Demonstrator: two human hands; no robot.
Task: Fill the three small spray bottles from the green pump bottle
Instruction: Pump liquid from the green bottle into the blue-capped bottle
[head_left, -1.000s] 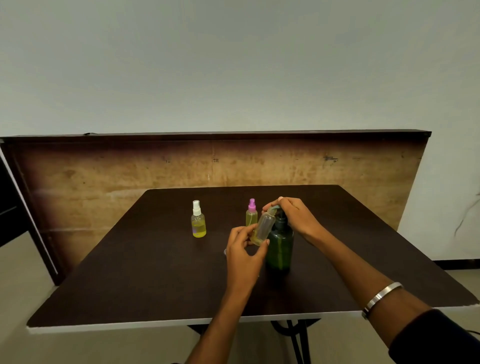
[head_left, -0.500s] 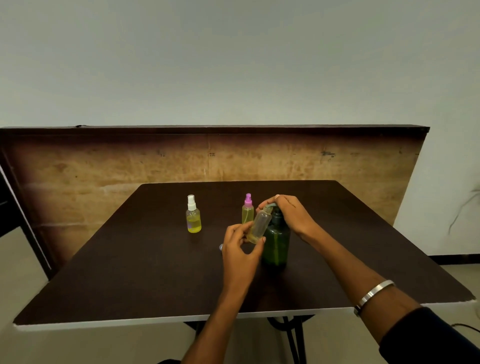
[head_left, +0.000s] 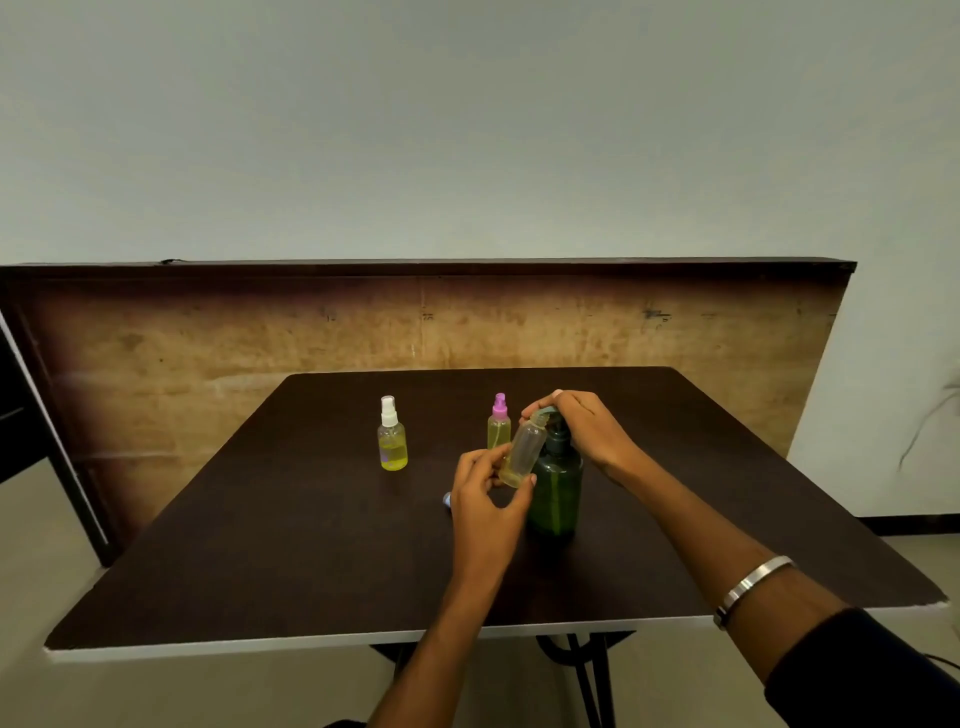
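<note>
Fingers of the left hand (head_left: 485, 506) pinch the uncapped spray bottle (head_left: 523, 451), tilted with its mouth up at the spout of the green pump bottle (head_left: 556, 488) mid-table. Right hand (head_left: 584, 426) curls over the pump head. White-capped bottle (head_left: 391, 441) and pink-capped bottle (head_left: 498, 428) stand farther back, left.

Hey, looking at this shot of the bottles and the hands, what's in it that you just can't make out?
Head view only:
- Pump head of the green pump bottle: covered by the right hand.
- Mouth of the uncapped small bottle: hidden under the spout, so any flow is unclear.
- Small bluish object on the table: mostly hidden by the left hand.
- Pink-capped bottle: fill level too small to read.
</note>
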